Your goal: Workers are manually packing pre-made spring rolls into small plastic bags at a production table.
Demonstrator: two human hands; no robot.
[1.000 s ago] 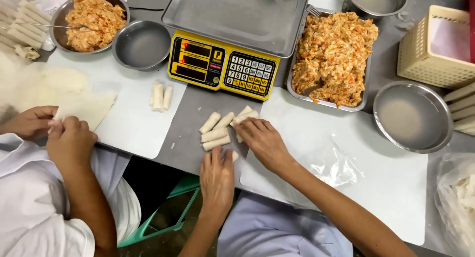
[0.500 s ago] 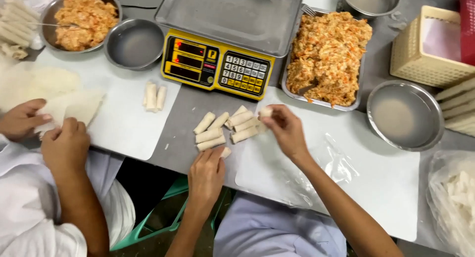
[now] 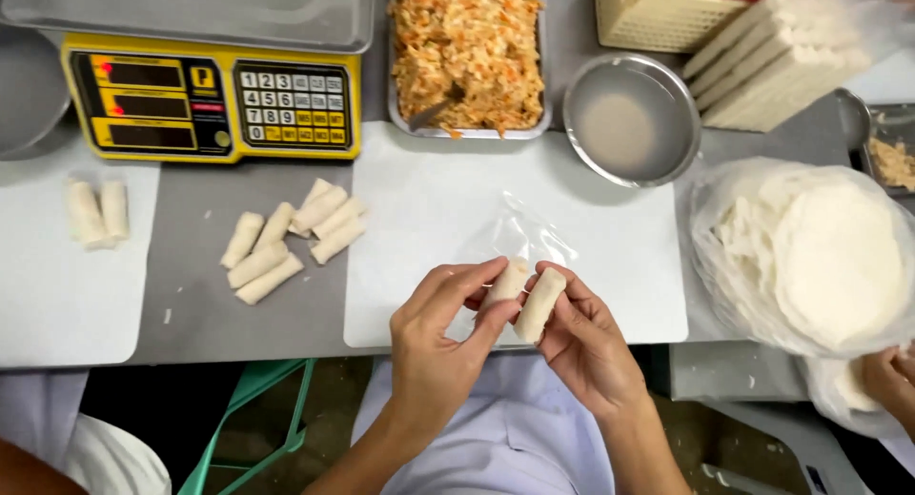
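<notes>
My left hand [image 3: 440, 335] and my right hand [image 3: 583, 338] meet over the near edge of a white cutting board [image 3: 457, 200]. Two small pale rolls [image 3: 526, 295] lie side by side between the fingertips; the left hand pinches one roll, the right hand the other. A thin clear wrapper sheet [image 3: 524, 236] lies on the board just beyond them. Several finished rolls [image 3: 286, 238] lie in a loose group on the grey table left of the board.
A steel tray of shredded orange filling [image 3: 467, 47] stands behind the board, beside a yellow scale [image 3: 214, 100]. A metal bowl of cloudy liquid [image 3: 629, 123], a bag of round wrappers [image 3: 820, 252], and another board with two rolls [image 3: 93, 211] surround it. Another person's hand [image 3: 891, 381] shows at right.
The view has shifted right. My right hand has left the pile of rolls and come back to the board; both hands now hold rolls together at its near edge.
</notes>
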